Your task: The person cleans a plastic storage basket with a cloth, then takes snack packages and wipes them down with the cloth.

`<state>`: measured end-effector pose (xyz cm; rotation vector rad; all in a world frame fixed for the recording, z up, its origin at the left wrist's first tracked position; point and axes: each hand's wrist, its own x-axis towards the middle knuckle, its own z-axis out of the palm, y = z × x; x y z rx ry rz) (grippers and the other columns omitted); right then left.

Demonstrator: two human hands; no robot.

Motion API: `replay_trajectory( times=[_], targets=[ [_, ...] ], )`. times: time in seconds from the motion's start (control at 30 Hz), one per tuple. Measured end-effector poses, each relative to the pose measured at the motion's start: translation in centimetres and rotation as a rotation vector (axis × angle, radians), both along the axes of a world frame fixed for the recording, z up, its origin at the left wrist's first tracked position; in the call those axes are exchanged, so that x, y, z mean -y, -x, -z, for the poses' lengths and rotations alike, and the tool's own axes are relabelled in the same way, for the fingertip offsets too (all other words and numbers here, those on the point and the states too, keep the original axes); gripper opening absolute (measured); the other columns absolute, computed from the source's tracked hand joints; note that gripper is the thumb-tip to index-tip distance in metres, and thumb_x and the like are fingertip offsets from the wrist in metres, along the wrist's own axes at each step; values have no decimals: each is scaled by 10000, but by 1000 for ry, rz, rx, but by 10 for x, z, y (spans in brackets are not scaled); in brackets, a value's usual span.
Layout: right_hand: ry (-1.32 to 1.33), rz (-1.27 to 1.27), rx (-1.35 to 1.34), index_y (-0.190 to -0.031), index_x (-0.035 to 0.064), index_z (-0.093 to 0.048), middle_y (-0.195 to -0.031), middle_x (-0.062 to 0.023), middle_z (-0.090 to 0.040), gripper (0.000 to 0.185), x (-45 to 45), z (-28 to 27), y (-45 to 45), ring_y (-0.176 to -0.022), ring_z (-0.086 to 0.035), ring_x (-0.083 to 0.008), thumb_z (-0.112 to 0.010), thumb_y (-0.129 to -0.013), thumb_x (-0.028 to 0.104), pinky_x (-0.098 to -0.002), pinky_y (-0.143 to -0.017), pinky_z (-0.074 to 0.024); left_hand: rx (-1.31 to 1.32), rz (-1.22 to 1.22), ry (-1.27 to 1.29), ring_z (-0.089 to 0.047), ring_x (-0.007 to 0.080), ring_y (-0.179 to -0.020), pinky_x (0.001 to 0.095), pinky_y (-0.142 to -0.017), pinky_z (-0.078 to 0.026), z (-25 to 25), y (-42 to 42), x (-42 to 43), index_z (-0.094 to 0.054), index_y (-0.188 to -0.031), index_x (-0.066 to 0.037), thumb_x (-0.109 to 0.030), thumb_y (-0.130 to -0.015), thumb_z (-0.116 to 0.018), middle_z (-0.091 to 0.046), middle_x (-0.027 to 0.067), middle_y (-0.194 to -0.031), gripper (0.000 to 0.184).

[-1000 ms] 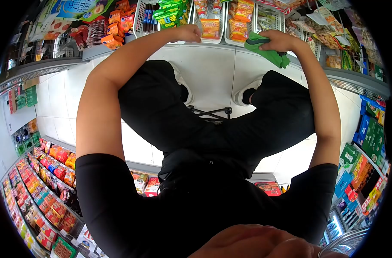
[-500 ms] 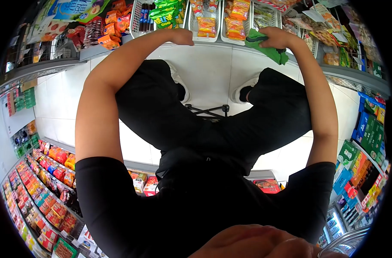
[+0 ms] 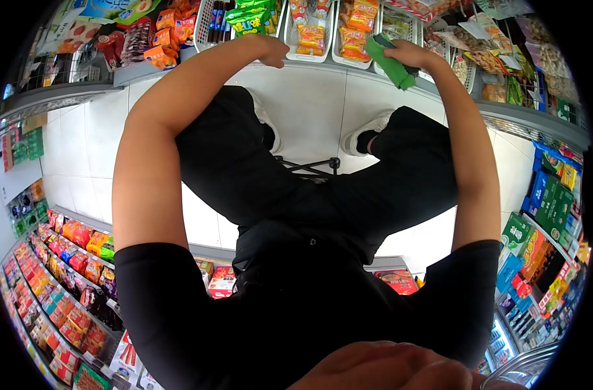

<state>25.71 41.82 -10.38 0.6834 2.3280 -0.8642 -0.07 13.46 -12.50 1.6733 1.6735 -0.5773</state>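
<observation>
In the head view my right hand [image 3: 413, 54] grips a green cloth [image 3: 392, 63] with a dark patch, which hangs over the front edge of the shelf. My left hand [image 3: 268, 50] is at the same shelf edge, by a white basket [image 3: 203, 34] of green snack bags [image 3: 254, 17]; its fingers point down and are bent together, and whether they hold anything is hidden. Between my hands stand white baskets with orange-yellow packets [image 3: 310, 38] and more orange packets [image 3: 353, 43].
Orange snack bags [image 3: 161, 56] lie left of the baskets, and clear bags [image 3: 488, 60] to the right. A folding stool [image 3: 309, 166] is between my legs. Stocked shelves [image 3: 69, 305] stand at lower left, green cartons [image 3: 556, 209] at right.
My right hand has shifted slightly left and up with the cloth, which now looks narrower and more folded. My left hand has moved a little to the left along the shelf edge.
</observation>
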Motion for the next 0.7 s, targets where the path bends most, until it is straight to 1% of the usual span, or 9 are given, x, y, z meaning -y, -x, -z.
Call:
replay_trajectory(
  times=[0.1,0.13,0.23,0.33,0.43,0.47,0.57,0.63,0.7],
  targets=[
    [189,347,-144,-1258,-47,-605,-1123,-180,-683,650,2,20,25,-1028,-650,-260,-584,-884,484,-371,-920,-495,-21,45,-9,-623,351,-1114,451,-924,-493,11,10,-8,-588,-1202,-44,-372,-907,-619,-655,177,-1183,443],
    [198,511,-264,-1183,-64,-638,-1081,-169,-696,643,31,6,31,-967,-673,-239,-590,-875,499,-350,-871,-515,0,5,-46,-634,360,-1090,456,-910,-498,7,12,-8,-596,-1196,-43,-371,-894,-631,-667,182,-1165,447],
    [-124,555,-421,-1186,-80,-627,-1089,-172,-690,658,31,109,41,-979,-673,-230,-608,-863,493,-332,-863,-514,40,-33,-168,-632,360,-1091,459,-908,-498,0,18,-10,-596,-1194,-39,-370,-886,-636,-664,187,-1167,454],
    [158,688,-364,-1217,-72,-614,-1098,-175,-688,640,51,122,34,-1017,-661,-244,-631,-861,459,-336,-905,-502,84,-106,-152,-635,357,-1083,460,-896,-498,-16,18,-7,-595,-1186,-34,-375,-883,-631,-669,197,-1141,457],
    [176,853,-350,-1232,-71,-604,-1093,-159,-689,625,65,121,33,-1018,-659,-241,-659,-856,425,-342,-926,-498,67,-105,-142,-643,346,-1060,457,-883,-499,-12,27,-4,-601,-1174,-31,-389,-889,-621,-678,185,-1116,458],
    [281,859,-370,-1230,-71,-602,-1085,-142,-688,602,61,127,32,-966,-671,-226,-682,-846,386,-344,-892,-518,53,-109,-122,-644,343,-1052,455,-880,-499,-9,31,-5,-605,-1169,-30,-392,-890,-620,-680,181,-1110,457],
    [240,807,-332,-1187,-83,-618,-1054,-126,-691,557,49,139,30,-902,-680,-213,-695,-842,347,-343,-819,-537,9,-125,-42,-648,331,-1028,450,-867,-499,-12,37,-4,-620,-1169,-27,-385,-913,-604,-682,174,-1110,440],
    [238,792,-297,-1115,-92,-644,-990,-122,-701,492,49,123,29,-823,-684,-201,-719,-844,312,-331,-748,-540,-30,-104,-3,-647,329,-1028,450,-864,-498,-24,38,-6,-626,-1170,-23,-380,-924,-600,-680,176,-1123,435],
    [252,760,-306,-1086,-92,-654,-959,-120,-706,470,42,118,30,-792,-684,-195,-730,-845,305,-328,-729,-539,-29,-110,-77,-651,337,-1025,445,-872,-498,-19,40,-5,-641,-1151,-11,-391,-935,-595,-688,179,-1107,440]
  ],
)
